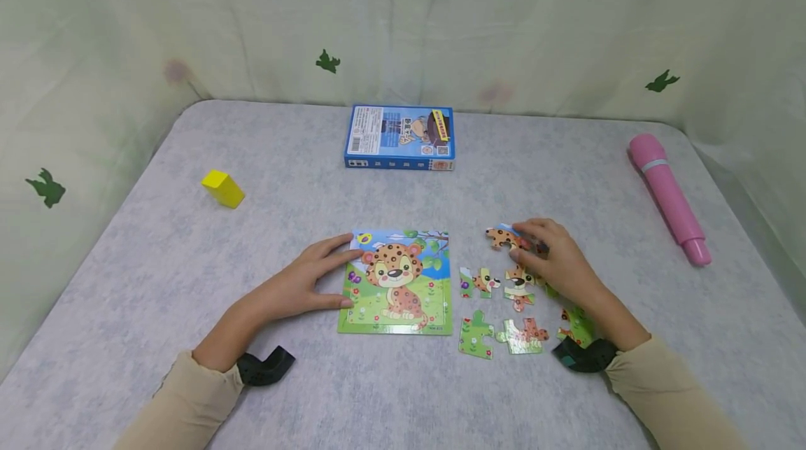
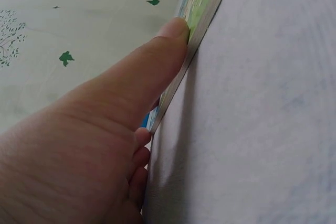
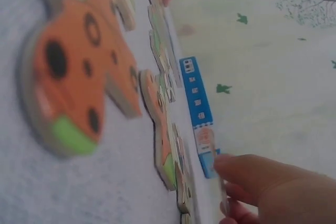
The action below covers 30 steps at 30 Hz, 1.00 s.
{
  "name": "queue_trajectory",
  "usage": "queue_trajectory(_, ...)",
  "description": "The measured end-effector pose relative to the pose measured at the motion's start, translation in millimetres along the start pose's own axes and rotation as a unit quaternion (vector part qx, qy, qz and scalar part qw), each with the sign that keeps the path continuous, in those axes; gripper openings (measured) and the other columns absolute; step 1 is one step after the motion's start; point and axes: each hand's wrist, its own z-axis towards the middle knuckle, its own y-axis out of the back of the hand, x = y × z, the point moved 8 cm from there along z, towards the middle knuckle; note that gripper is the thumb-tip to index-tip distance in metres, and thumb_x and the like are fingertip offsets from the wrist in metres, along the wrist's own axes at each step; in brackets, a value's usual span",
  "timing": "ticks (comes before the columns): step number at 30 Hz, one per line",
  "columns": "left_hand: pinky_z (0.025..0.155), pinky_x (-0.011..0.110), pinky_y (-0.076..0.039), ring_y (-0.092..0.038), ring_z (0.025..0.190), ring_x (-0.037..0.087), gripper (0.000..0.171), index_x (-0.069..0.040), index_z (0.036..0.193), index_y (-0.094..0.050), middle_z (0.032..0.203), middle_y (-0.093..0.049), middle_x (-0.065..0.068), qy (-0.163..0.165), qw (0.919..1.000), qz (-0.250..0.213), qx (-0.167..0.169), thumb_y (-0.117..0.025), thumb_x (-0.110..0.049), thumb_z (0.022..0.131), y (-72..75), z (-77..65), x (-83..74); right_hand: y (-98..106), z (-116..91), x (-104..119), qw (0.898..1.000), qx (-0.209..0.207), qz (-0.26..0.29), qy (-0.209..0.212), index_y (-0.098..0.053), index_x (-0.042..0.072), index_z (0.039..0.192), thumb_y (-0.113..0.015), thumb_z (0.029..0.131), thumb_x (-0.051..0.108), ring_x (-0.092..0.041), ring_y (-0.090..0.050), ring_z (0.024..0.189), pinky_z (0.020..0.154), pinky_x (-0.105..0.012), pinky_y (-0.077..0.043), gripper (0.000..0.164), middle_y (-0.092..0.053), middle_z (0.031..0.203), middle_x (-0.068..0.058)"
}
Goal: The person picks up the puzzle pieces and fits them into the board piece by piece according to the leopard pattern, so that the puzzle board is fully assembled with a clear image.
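Note:
A square leopard picture board (image 1: 398, 296) lies flat on the table in the head view. My left hand (image 1: 308, 275) rests along its left side, fingers spread, the thumb (image 2: 170, 35) touching the edge in the left wrist view. To the right of the board, my right hand (image 1: 560, 257) pinches a spotted puzzle piece (image 1: 502, 236) between thumb and fingers. Seen edge-on, that piece looks thin in the right wrist view. Around and below this hand lie several loose pieces, including a leopard-face piece (image 1: 519, 280), a green piece (image 1: 476, 335) and an orange spotted piece (image 3: 79, 72).
At the back middle lies a blue box (image 1: 399, 138). A yellow block (image 1: 223, 189) is at the left, and a pink stick-shaped object (image 1: 669, 198) lies near the right edge. Behind the table hangs a pale curtain (image 1: 264, 23) with green bird shapes.

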Motion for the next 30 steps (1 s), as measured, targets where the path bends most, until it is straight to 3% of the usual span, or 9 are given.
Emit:
queue_trajectory(5,0.098,0.054,-0.022,-0.016,0.131,0.031,0.073,-0.019,0.137,-0.039,0.146,-0.019,0.007,0.0,1.0,0.0,-0.001,-0.066,-0.048,0.076,0.0,0.0,0.1,7,1,23,0.999,-0.029,0.013,0.029,-0.053,0.004,0.123,-0.065,0.083,0.017,-0.03,-0.041,0.11,0.075,-0.046,-0.042,0.043,-0.045,0.121,-0.013)
queue_trajectory(13,0.098,0.054,-0.022,-0.016,0.131,0.03,0.073,-0.02,0.138,-0.039,0.146,-0.019,0.007,-0.003,1.0,-0.002,-0.002,-0.065,-0.049,0.076,0.5,-0.6,-0.8,-1,15,83,0.993,-0.045,0.03,0.105,-0.055,0.005,0.121,-0.068,0.08,0.008,-0.025,-0.039,0.11,0.084,-0.045,-0.038,0.043,-0.047,0.117,-0.009)
queue_trajectory(21,0.099,0.054,-0.021,-0.015,0.131,0.03,0.073,-0.021,0.138,-0.038,0.146,-0.018,0.006,-0.002,1.0,0.001,-0.001,-0.065,-0.05,0.077,0.8,0.0,-1.2,-40,38,120,0.987,0.007,0.054,0.154,-0.054,0.005,0.123,-0.067,0.082,0.015,-0.022,-0.04,0.107,0.083,-0.039,-0.039,0.044,-0.045,0.117,-0.008)
queue_trajectory(26,0.099,0.053,-0.021,-0.016,0.131,0.03,0.072,-0.019,0.137,-0.04,0.146,-0.018,0.007,-0.001,1.0,-0.001,-0.005,-0.067,-0.047,0.076,0.5,0.5,-3.2,-71,47,121,0.986,0.062,0.045,0.145,-0.053,0.005,0.123,-0.065,0.084,0.018,-0.022,-0.039,0.108,0.085,-0.037,-0.039,0.043,-0.045,0.118,-0.009)
queue_trajectory(30,0.099,0.051,-0.022,-0.018,0.13,0.03,0.072,-0.017,0.136,-0.041,0.146,-0.019,0.009,-0.001,0.9996,0.025,-0.013,-0.066,-0.048,0.076,0.4,1.3,-6.1,-87,52,114,0.987,0.092,0.039,0.13,-0.054,0.005,0.123,-0.065,0.084,0.019,-0.021,-0.039,0.107,0.087,-0.036,-0.039,0.043,-0.045,0.116,-0.009)
